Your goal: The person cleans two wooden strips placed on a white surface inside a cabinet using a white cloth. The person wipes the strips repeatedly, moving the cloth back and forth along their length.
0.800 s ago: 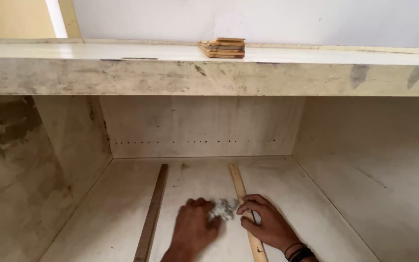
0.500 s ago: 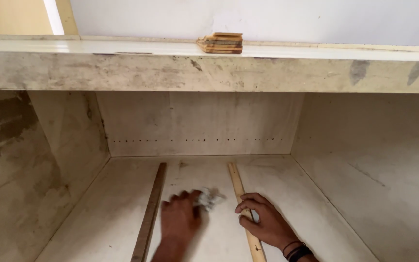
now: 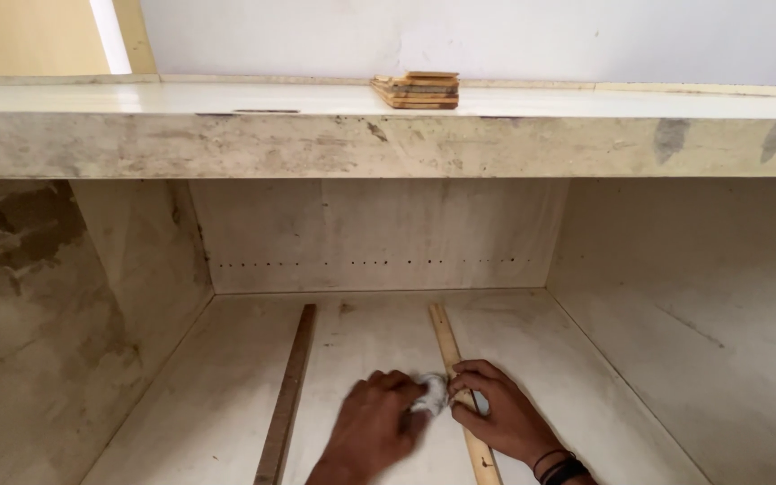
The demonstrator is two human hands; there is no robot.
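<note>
left hand (image 3: 372, 429) pressing perhaps a rag (image 3: 431, 393), right hand (image 3: 496, 413) on light strip (image 3: 456, 377)

My hands lie on the cabinet floor (image 3: 226, 395). My left hand (image 3: 370, 429) is left of the light strip (image 3: 460, 386), my right hand (image 3: 500, 415) on it. The dark strip (image 3: 287, 395) lies further left.

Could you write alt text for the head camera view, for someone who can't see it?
Left hand presses a whitish wad beside a light wooden strip that the right hand touches, inside a pale cabinet. A darker strip lies left.
</note>
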